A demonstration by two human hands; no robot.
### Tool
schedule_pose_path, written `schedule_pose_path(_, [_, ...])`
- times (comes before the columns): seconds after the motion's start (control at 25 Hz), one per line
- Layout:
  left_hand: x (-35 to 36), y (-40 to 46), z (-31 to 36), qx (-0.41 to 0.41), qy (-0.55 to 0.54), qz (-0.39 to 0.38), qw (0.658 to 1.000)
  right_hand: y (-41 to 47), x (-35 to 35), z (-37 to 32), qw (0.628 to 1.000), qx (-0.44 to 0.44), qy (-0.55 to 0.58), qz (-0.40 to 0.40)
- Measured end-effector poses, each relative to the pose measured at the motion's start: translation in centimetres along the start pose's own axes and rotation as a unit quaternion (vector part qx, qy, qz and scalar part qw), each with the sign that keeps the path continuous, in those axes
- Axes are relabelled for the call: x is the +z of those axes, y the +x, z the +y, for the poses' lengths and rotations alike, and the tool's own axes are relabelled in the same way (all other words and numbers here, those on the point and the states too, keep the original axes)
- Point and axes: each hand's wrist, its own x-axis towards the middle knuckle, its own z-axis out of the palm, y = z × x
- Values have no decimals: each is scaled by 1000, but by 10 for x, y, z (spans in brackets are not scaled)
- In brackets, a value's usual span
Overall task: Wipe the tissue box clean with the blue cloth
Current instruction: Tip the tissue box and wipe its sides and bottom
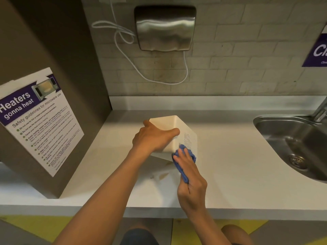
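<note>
While it is tilted up off the white tabletop (230,156), the cream tissue box (168,126) sits near the middle of the surface, raised on its lower edge with one corner pointing toward the camera. Small printed text shows on its right-facing side; the text is too small to read.

The left hand (152,137) grips the box from the left, with the thumb lying across the upper face and the fingers wrapped round the far side. The right hand (190,174) holds the blue cloth (185,156) bunched under its fingers and presses it against the lower part of the box's right-facing side. The cloth touches the box just below the printed text, and its folds show above and below the fingers.

A faint stain marks the tabletop just in front of the box, beneath the left forearm.

To the right, well apart from the box, a steel sink (292,138) is set into the tabletop, with a drain at its bottom and part of a tap (318,110) above it. To the left stands a brown panel carrying a microwave safety poster (39,121). On the tiled wall behind hangs a steel hand dryer (165,27), with a white cable (123,50) looping beside and below it. A purple sign (316,50) is partly visible at the right edge.
</note>
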Motion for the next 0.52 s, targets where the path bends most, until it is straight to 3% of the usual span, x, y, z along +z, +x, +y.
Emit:
schedule_pose_path(0.16, [-1,-1,-7,2,1,-13,1000,-10,-12,22,992,120,18,29])
schedule_pose_path(0.36, [2,-5,0,11,10,-18,1000,14,2,-28,999,19,19,18])
schedule_pose_path(0.52, [-2,-4,-4,7,1,-23,1000,7,2,2,998,61,-21,20])
